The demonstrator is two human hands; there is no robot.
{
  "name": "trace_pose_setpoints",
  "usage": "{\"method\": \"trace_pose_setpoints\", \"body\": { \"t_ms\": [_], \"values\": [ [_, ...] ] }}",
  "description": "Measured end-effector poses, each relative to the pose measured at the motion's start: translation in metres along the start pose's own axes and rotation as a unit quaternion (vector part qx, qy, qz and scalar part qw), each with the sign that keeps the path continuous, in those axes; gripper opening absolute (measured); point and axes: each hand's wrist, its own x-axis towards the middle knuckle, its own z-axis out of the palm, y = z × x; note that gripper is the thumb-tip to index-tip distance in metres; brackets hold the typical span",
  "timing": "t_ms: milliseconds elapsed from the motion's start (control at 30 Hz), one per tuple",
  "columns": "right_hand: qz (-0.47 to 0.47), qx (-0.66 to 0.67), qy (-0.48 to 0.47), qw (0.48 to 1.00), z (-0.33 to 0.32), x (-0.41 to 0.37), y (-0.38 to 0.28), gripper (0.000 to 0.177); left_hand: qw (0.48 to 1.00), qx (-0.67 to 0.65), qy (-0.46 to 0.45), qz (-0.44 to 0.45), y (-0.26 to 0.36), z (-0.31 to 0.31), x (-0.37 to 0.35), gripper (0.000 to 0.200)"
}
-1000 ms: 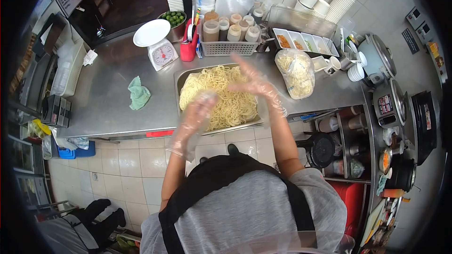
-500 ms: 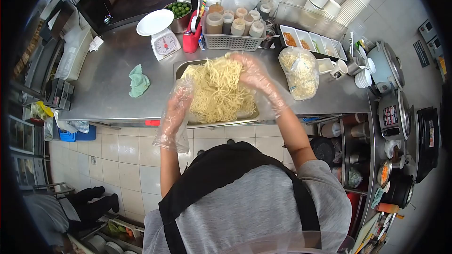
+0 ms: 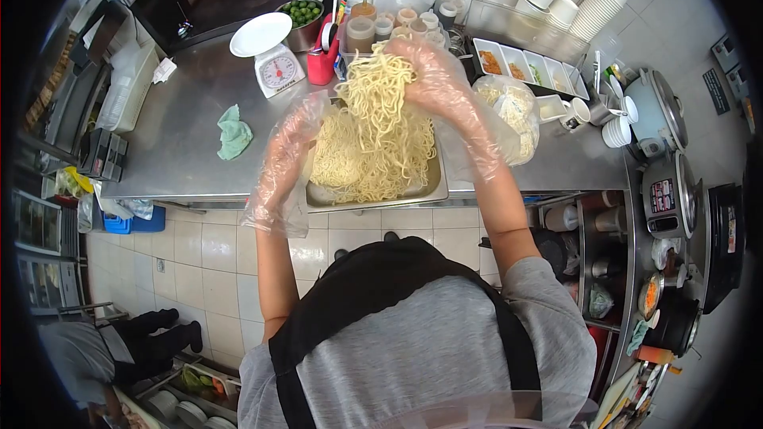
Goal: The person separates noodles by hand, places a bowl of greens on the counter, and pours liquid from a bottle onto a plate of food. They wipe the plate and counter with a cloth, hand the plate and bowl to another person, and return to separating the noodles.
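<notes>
Noodles lie heaped in a rectangular metal tray on the steel counter. My right hand, in a clear plastic glove, is closed around a bunch of noodles raised above the heap. Strands hang from its fingers to the noodles below. At the tray's left side is my left hand, in a loose clear glove, its fingers pointing toward the heap and looking open with no noodles lifted in them. Glare on the plastic partly hides those fingers.
Behind the tray stands a basket of sauce bottles. A white kitchen scale and a green cloth are to the left. On the right are a bag of noodles and a topping container. Another person is at lower left.
My right hand has risen and moved away from me, lifting a bunch of noodles higher off the heap. My left hand has shifted slightly left and away from the noodles.
</notes>
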Motion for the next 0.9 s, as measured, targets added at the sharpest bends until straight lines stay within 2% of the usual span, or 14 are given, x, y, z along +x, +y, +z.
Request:
{"method": "trace_pose_setpoints", "body": {
  "t_ms": [67, 133, 200, 267, 300, 367, 467, 533, 567, 633, 667, 767, 867, 900],
  "values": [
    [-0.007, -0.012, -0.009, 1.000, 0.005, 0.000, -0.004, 0.035, 0.999, -0.013, -0.025, 0.019, 0.011, 0.006, 0.000, 0.051],
    [-0.034, -0.038, -0.014, 0.999, 0.017, 0.003, 0.001, 0.035, 0.993, 0.078, -0.043, 0.079, 0.011, 0.009, 0.003, 0.056],
    [-0.035, 0.110, -0.028, 0.993, 0.049, -0.001, 0.024, 0.038, 0.984, 0.121, -0.053, 0.119, 0.006, 0.015, 0.009, 0.063],
    [-0.051, 0.051, -0.091, 0.993, 0.076, 0.006, 0.025, 0.042, 0.982, 0.118, -0.053, 0.135, -0.020, 0.023, 0.016, 0.071],
    [-0.027, 0.096, -0.193, 0.976, 0.072, 0.007, 0.012, 0.059, 0.988, 0.129, -0.039, 0.081, -0.041, 0.024, 0.020, 0.076],
    [-0.122, 0.239, -0.133, 0.954, 0.108, 0.003, 0.042, 0.071, 0.997, 0.040, -0.006, 0.072, -0.071, 0.037, 0.033, 0.069],
    [-0.050, 0.464, -0.221, 0.856, 0.098, -0.005, 0.061, 0.087, 0.996, 0.012, 0.055, 0.064, -0.103, 0.037, 0.048, 0.055],
    [0.071, 0.460, -0.302, 0.832, 0.064, -0.009, 0.055, 0.087, 0.995, -0.014, 0.096, 0.037, -0.113, 0.031, 0.050, 0.045],
    [0.091, 0.467, -0.286, 0.832, 0.065, -0.013, 0.063, 0.084, 0.992, -0.049, 0.114, 0.015, -0.116, 0.027, 0.051, 0.040],
    [-0.005, 0.213, -0.272, 0.938, 0.097, -0.020, 0.085, 0.080, 0.978, -0.162, 0.129, -0.010, -0.101, 0.026, 0.047, 0.030],
    [-0.053, 0.080, -0.254, 0.962, 0.114, -0.025, 0.095, 0.078, 0.977, -0.172, 0.127, -0.006, -0.092, 0.022, 0.045, 0.029],
    [-0.018, -0.032, -0.111, 0.993, 0.165, -0.046, 0.077, 0.065, 0.974, -0.184, 0.129, 0.009, -0.079, 0.012, 0.043, 0.028],
    [0.050, 0.094, -0.144, 0.984, 0.159, -0.026, 0.086, 0.054, 0.983, -0.119, 0.140, 0.017, -0.073, -0.007, 0.038, 0.029],
    [0.070, 0.145, -0.149, 0.976, 0.153, -0.020, 0.087, 0.046, 0.988, -0.084, 0.130, -0.015, -0.079, -0.016, 0.037, 0.032]
  ]
}}
